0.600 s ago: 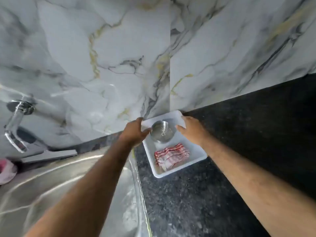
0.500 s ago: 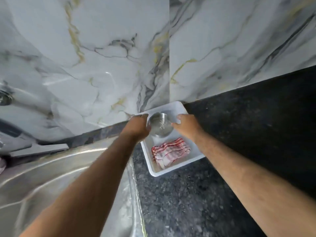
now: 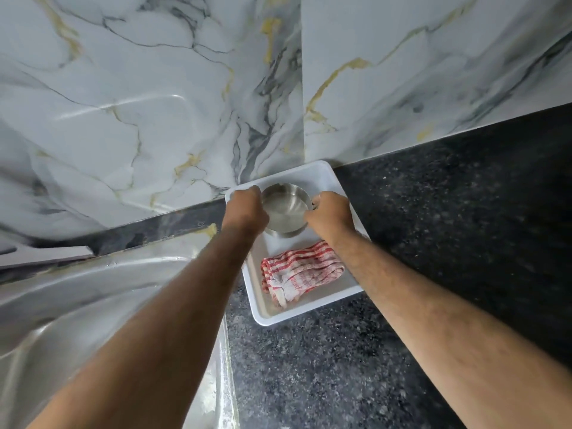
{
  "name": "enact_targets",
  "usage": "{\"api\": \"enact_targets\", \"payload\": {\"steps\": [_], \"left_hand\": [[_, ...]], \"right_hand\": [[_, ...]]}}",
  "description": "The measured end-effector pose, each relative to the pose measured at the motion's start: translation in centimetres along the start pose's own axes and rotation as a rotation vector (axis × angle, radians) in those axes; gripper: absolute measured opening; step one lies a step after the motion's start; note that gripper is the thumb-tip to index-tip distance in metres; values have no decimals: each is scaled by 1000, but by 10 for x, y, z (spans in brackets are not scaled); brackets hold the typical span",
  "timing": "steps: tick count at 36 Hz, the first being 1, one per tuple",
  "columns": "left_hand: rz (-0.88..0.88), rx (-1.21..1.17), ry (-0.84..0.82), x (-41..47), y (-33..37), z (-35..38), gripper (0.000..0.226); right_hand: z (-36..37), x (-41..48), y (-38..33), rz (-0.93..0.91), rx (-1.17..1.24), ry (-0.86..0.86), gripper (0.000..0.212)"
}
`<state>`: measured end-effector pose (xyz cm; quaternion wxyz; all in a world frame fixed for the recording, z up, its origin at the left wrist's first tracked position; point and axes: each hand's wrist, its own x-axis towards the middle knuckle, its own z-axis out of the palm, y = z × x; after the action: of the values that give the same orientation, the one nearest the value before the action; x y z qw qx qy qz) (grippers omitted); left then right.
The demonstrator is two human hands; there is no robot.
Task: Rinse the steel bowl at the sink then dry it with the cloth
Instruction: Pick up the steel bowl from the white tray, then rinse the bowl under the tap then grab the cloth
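A small steel bowl (image 3: 285, 209) is in the far half of a white plastic tray (image 3: 328, 176) on the black counter, tilted with its mouth toward me. My left hand (image 3: 246, 210) grips the bowl's left rim and my right hand (image 3: 329, 213) grips its right rim. Whether the bowl still touches the tray floor I cannot tell. A folded red-and-white striped cloth (image 3: 298, 272) lies in the near half of the tray, untouched.
The steel sink (image 3: 93, 305) fills the lower left, its rim just left of the tray. The speckled black counter (image 3: 433, 227) stretches right and toward me. A marble-patterned wall (image 3: 154, 103) rises directly behind the tray and sink.
Both hands have closed in on the bowl's rim and tipped it toward me. The view has swung right, so the tap is out of sight.
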<state>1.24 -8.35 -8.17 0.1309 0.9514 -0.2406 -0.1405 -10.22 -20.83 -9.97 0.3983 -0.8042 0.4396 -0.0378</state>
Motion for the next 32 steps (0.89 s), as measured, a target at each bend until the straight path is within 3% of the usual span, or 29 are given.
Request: {"api": "enact_targets", "payload": {"steps": [3, 5, 7, 10, 13, 17, 23, 26, 29, 32], "left_hand": [[-7, -160, 32, -7, -3, -22, 37], [-12, -253, 64, -15, -11, -40, 29], [-17, -346, 96, -25, -21, -59, 22], [2, -461, 120, -45, -40, -87, 23], [27, -477, 136, -70, -65, -118, 26], [86, -354, 148, -103, -111, -150, 28], [134, -211, 244, -136, -189, -174, 29], [145, -248, 462, -152, -233, -192, 31], [97, -214, 746, -165, -277, -220, 29], [-32, -212, 846, -167, -317, -246, 35]], "right_hand": [[-8, -7, -7, 36, 307, 1, 25], [-11, -17, -16, 79, 553, -10, 15], [-12, -30, -28, 161, 795, -76, 22], [-3, -53, -48, 308, 1112, -323, 45], [21, -79, -67, 302, 1340, -667, 72], [67, -116, -98, 193, 1586, -906, 73], [139, -161, -142, 202, 1700, -918, 61], [172, -179, -165, 209, 1656, -943, 58], [202, -195, -186, 268, 1628, -1011, 71], [227, -205, -207, 332, 1599, -1037, 82]]}}
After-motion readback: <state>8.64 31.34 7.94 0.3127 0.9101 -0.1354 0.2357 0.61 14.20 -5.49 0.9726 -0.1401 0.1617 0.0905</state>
